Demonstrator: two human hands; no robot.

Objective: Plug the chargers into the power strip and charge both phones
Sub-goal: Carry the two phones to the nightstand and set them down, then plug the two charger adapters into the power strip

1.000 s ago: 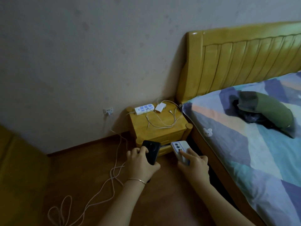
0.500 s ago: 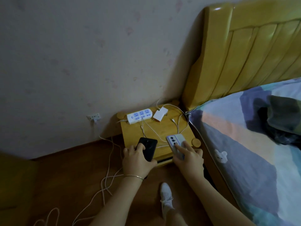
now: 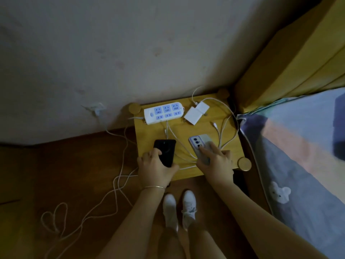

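Observation:
A white power strip [image 3: 163, 113] lies at the back of the wooden nightstand [image 3: 188, 130], its sockets bare. Two white charger bricks [image 3: 196, 113] lie beside it on the right, unplugged, with white cables [image 3: 223, 128] looping over the top. My left hand [image 3: 155, 168] grips a black phone [image 3: 165, 149], face down over the nightstand's front left. My right hand [image 3: 214, 161] presses a pale grey phone [image 3: 201, 146] onto the front right, lying on the cables.
The bed [image 3: 302, 156] with a striped sheet and wooden headboard [image 3: 291, 58] stands right of the nightstand. A wall socket [image 3: 96, 107] at left feeds a long white cord [image 3: 115, 184] trailing over the wooden floor. My white shoes [image 3: 179, 208] stand before the nightstand.
I have stepped up to the nightstand and the view has tilted down. Both hands carried the phones forward from in front of it to over its top.

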